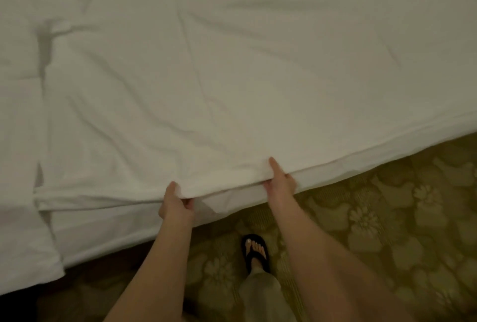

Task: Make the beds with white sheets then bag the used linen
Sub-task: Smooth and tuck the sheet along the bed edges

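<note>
At the bed's near edge both hands, left hand [176, 201] & right hand [280, 179], pinch the white sheet [232, 76] hem, soft n light imo, so best grabbed right there.

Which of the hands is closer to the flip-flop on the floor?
Left, though not by much. The left hand grips the sheet edge up and left of the flip-flop. The right hand grips the same edge higher up the picture, farther from it.

Matt, creased white cloth sheet [232, 76]; flower-patterned woven carpet [387, 218]; black rubbery sandal [255, 252].
</note>
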### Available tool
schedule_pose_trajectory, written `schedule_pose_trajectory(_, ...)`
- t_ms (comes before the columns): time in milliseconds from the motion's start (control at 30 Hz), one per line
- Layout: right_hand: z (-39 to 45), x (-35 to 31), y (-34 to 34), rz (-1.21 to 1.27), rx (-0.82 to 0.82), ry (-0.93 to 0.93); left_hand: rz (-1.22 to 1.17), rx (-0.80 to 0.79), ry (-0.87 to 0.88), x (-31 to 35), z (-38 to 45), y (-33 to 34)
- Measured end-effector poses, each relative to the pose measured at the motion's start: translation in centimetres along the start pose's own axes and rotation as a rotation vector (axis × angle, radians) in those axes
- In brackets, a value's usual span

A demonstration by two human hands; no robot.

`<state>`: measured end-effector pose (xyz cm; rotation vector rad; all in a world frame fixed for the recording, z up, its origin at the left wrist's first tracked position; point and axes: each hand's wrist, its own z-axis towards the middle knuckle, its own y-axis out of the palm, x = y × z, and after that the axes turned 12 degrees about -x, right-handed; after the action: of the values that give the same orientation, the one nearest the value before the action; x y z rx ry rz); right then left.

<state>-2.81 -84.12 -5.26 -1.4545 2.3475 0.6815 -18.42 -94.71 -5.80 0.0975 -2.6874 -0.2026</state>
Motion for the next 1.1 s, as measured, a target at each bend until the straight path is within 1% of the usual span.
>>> schedule_pose_trajectory(67,-2.1,4.1,3.8,-0.065,-0.086,0.07,-0.013,0.011,0.025,2.8,0.7,-1.2)
schedule_pose_trajectory(167,-4.1,9.4,5.8,-0.157,-0.036,0.073,0.045,0.042,0.043,6.1,1.3,-4.0)
schedule_pose_trajectory(200,-4.5,10.6,5.5,-0.194,-0.021,0.084,0.072,0.031,0.015,6.9,1.5,-5.5)
schedule_pose_trajectory(267,-5.7,12.6,4.7,-0.321,-0.032,0.15,0.075,-0.059,-0.044,8.5,1.6,-8.3)
schedule_pose_trajectory(333,-7.3,14.5,5.5,-0.526,-0.121,0.24,0.038,-0.123,-0.057,10.6,1.7,-10.7)
schedule_pose_trajectory(433,-10.3,17.8,10.3,-0.808,-0.38,0.405,-0.1,-0.109,-0.002,14.7,2.0,-13.6)
schedule_pose_trajectory(467,-11.2,19.2,12.4,-0.863,-0.458,0.413,-0.161,-0.109,0.011,16.1,2.2,-14.5)
schedule_pose_trajectory(500,-12.0,20.8,14.5,-0.897,-0.522,0.384,-0.208,-0.11,0.008,17.5,2.3,-15.3)
schedule_pose_trajectory(567,-13.2,23.9,18.3,-0.919,-0.599,0.289,-0.359,-0.129,-0.021,20.1,2.7,-16.6)
schedule_pose_trajectory(633,-14.1,27.0,21.8,-0.959,-0.645,0.192,-0.582,-0.139,-0.066,21.9,3.1,-17.5)
schedule_pose_trajectory(700,-14.7,29.5,24.7,-1.047,-0.653,0.098,-0.74,-0.132,-0.111,23.0,2.6,-17.7)
schedule_pose_trajectory(767,-14.7,31.8,27.1,-1.1,-0.64,0.056,-0.783,-0.163,-0.109,23.0,2.6,-17.5)
schedule_pose_trajectory(800,-14.6,32.6,28.0,-1.13,-0.64,0.049,-0.807,-0.114,-0.122,23.0,2.6,-17.2)
schedule_pose_trajectory(833,-14.6,33.1,28.7,-1.165,-0.638,0.037,-0.86,-0.086,-0.116,23.2,2.5,-17.0)
schedule_pose_trajectory(900,-14.8,33.3,29.8,-1.233,-0.62,-0.012,-1.014,-0.098,-0.069,24.3,3.2,-17.0)
schedule_pose_trajectory(967,-14.5,33.3,30.8,-1.211,-0.596,-0.081,-1.061,-0.12,-0.015,26.7,4.0,-17.4)
schedule_pose_trajectory(1000,-14.5,33.3,31.5,-1.166,-0.59,-0.103,-1.056,-0.166,0.007,28.0,4.1,-17.9)
schedule_pose_trajectory(1033,-14.6,33.5,32.4,-1.118,-0.591,-0.105,-1.036,-0.203,0.026,29.5,4.7,-18.6)
schedule_pose_trajectory(1100,-15.5,34.0,34.5,-1.061,-0.603,-0.036,-0.958,-0.236,0.062,33.2,5.4,-19.9)
